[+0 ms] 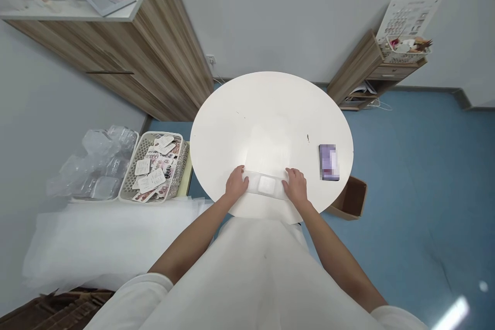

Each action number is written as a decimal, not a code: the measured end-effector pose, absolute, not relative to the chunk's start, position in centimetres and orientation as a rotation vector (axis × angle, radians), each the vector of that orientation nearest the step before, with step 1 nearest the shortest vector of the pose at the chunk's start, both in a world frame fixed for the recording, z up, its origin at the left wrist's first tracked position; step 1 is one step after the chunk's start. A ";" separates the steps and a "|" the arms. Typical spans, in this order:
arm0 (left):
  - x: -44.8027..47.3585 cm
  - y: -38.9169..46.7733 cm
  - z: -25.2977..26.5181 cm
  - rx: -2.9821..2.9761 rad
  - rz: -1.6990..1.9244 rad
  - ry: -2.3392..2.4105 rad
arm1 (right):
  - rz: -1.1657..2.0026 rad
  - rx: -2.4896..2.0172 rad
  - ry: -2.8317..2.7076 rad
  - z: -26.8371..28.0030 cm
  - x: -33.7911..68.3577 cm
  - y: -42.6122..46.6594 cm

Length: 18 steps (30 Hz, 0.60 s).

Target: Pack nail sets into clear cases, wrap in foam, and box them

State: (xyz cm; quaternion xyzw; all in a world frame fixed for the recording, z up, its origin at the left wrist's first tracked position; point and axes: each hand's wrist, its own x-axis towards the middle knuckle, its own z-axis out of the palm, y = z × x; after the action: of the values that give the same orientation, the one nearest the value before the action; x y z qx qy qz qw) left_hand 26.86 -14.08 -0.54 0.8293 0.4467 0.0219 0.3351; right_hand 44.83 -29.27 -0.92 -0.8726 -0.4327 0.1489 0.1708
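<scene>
A translucent white wrapping sheet (253,181), folded into a strip, lies on the round white table (270,103) near its front edge. At the middle of the strip is a small white square box (266,185) with rounded corners; I cannot tell whether it lies under a layer of the sheet. My left hand (236,182) grips the left end of the strip, thumb toward the box. At the right end, my right hand (295,184) pinches the strip the same way. Both hands rest close to the tabletop, and neither touches the box.
A phone-like purple item (329,162), blurred out, lies at the table's right. Below stands an open cardboard box (351,198). To the left are a white basket (180,165) of printed packets, clear plastic boxes (106,165) and stacked white sheets (116,242). Wooden cabinets (154,56) stand behind.
</scene>
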 end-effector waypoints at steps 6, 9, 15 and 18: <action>28.1 -15.8 0.1 2.649 -0.040 0.366 | 0.437 -2.288 -1.769 -0.5 41.7 -28.8; 28.2 -16.2 -0.3 2.675 -0.133 0.341 | 0.473 -2.343 -1.784 -0.8 40.9 -28.7; 26.9 -16.5 0.3 2.511 -0.233 0.398 | 0.797 -2.256 -1.690 0.6 40.4 -30.4; 26.3 -16.5 1.0 2.388 -0.291 0.409 | 0.871 -2.208 -1.628 1.5 40.3 -31.4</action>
State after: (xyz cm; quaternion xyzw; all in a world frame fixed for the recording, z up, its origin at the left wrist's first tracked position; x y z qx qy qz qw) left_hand 26.30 -16.50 1.00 0.9191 0.1574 -0.1120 0.3434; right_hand 40.31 -31.35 1.49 -0.7604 -0.5607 0.3001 0.1314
